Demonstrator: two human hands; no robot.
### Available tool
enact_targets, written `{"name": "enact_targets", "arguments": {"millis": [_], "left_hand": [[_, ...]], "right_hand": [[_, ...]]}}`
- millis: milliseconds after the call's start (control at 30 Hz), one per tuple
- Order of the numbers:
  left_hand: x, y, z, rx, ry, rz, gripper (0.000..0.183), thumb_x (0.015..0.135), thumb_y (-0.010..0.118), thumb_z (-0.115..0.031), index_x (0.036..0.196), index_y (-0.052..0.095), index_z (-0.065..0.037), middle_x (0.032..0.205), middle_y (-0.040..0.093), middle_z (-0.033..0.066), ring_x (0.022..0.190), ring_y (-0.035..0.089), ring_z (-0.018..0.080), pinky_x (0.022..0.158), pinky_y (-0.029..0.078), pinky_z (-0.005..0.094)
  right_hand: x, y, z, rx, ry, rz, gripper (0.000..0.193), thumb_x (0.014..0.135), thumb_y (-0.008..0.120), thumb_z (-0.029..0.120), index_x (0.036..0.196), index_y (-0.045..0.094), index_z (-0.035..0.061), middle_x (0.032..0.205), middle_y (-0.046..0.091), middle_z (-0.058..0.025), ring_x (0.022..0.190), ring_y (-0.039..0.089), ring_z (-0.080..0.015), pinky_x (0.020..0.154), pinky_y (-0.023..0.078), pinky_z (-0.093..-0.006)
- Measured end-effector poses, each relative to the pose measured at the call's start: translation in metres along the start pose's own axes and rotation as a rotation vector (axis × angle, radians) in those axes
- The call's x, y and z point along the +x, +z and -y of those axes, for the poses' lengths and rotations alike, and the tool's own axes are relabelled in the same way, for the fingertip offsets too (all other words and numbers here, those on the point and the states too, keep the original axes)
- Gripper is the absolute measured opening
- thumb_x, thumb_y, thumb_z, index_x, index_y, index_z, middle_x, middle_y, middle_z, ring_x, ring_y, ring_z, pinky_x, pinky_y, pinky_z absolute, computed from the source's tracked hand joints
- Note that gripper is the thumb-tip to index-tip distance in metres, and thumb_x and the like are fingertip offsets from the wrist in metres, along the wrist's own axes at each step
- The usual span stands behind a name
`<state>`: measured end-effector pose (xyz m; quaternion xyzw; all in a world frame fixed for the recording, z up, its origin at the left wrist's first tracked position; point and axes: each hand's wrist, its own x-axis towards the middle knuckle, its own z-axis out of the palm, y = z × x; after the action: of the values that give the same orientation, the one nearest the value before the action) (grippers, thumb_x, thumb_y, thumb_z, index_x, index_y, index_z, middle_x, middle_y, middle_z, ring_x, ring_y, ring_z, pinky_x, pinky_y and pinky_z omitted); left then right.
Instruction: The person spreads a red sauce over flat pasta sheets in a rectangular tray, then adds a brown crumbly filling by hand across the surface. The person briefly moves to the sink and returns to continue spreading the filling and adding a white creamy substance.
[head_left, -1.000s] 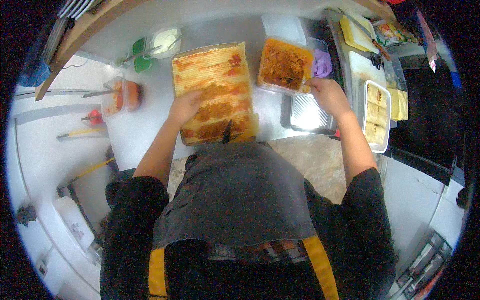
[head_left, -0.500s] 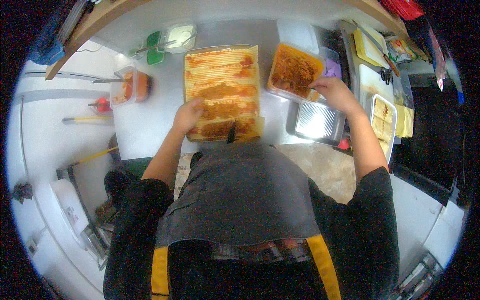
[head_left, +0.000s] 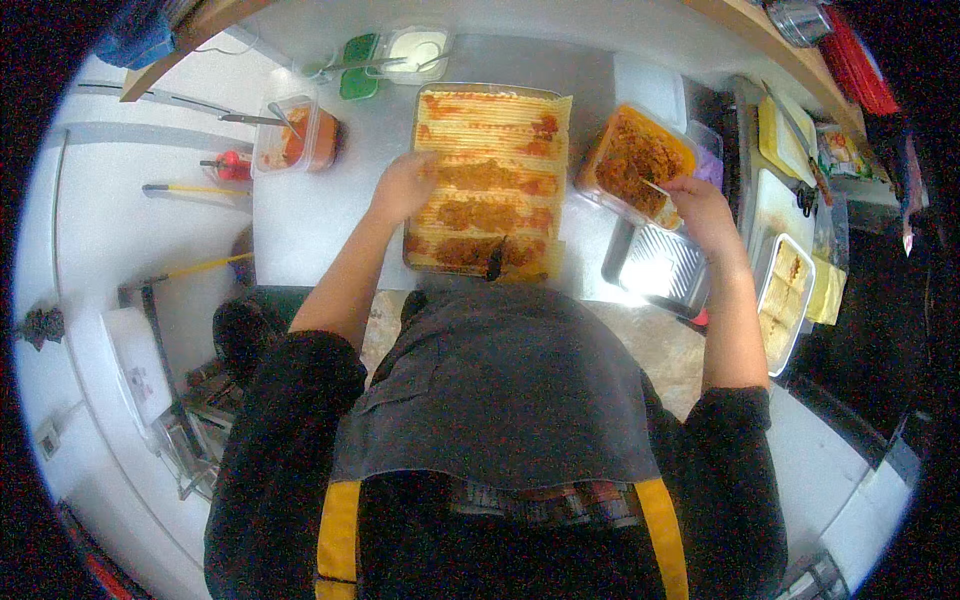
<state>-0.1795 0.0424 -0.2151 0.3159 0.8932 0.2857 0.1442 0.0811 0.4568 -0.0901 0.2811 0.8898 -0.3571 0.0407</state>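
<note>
A rectangular baking tray holds pale, ridged pasta sheets streaked with red sauce. Across them lie several rows of brown-orange minced filling. My left hand is at the tray's left side, its fingers curled over the rim. To the right stands a clear tub of orange-brown minced filling. Over its near right corner, my right hand is closed around the handle of a spoon, whose other end dips into the filling. A narrow dark thing overlaps the tray's near edge; its kind is unclear.
An empty foil-like ridged tray sits just below the tub. At far left stands a tub of red sauce with a utensil; a white cream tub and green lid are behind. A filled white tray lies right.
The whole view has shifted, so the table things appear farther right. My left hand has slid farther up the tray's left side. The spoon handle in my right hand now shows more clearly.
</note>
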Motion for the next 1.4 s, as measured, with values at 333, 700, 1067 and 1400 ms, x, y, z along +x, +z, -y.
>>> {"name": "enact_targets", "arguments": {"millis": [333,700,1067,1400], "left_hand": [[0.024,-0.001,-0.004,-0.038,0.041,0.004,0.036,0.088,0.069,-0.017,0.123,0.071,-0.008,0.124,0.069,0.019,0.117,0.064,0.037,0.104,0.05,0.0423],[0.042,-0.002,-0.065,-0.187,0.277,0.044,0.04,0.089,0.071,-0.015,0.129,0.069,-0.011,0.131,0.066,0.0171,0.123,0.062,0.0349,0.107,0.049,0.0416],[0.078,0.031,-0.042,0.14,0.574,0.462,0.046,0.08,0.067,-0.004,0.126,0.07,-0.011,0.122,0.065,0.0124,0.118,0.061,0.0337,0.102,0.05,0.046],[0.061,0.058,-0.035,0.263,0.477,0.367,0.042,0.085,0.068,-0.013,0.126,0.067,-0.011,0.124,0.067,0.0129,0.118,0.063,0.0352,0.103,0.051,0.0453]], "right_hand": [[-0.019,-0.009,-0.009,0.406,0.447,-0.1,0.021,0.098,0.06,0.015,0.112,0.074,0.0066,0.067,0.057,0.0016,0.049,0.046,-0.0085,0.042,0.034,-0.0269],[-0.039,0.023,0.048,0.766,0.427,-0.038,0.024,0.098,0.059,0.017,0.117,0.072,0.0079,0.065,0.051,0.0055,0.047,0.039,-0.0058,0.042,0.031,-0.0242],[0.025,0.203,0.071,0.162,0.01,0.144,0.03,0.096,0.055,0.018,0.115,0.075,0.0043,0.108,0.074,-0.0215,0.095,0.072,-0.0355,0.085,0.056,-0.0429],[0.021,0.227,0.066,0.086,0.116,0.059,0.033,0.102,0.05,0.026,0.118,0.073,0.0066,0.108,0.073,-0.0227,0.097,0.071,-0.0402,0.089,0.055,-0.047]]}}
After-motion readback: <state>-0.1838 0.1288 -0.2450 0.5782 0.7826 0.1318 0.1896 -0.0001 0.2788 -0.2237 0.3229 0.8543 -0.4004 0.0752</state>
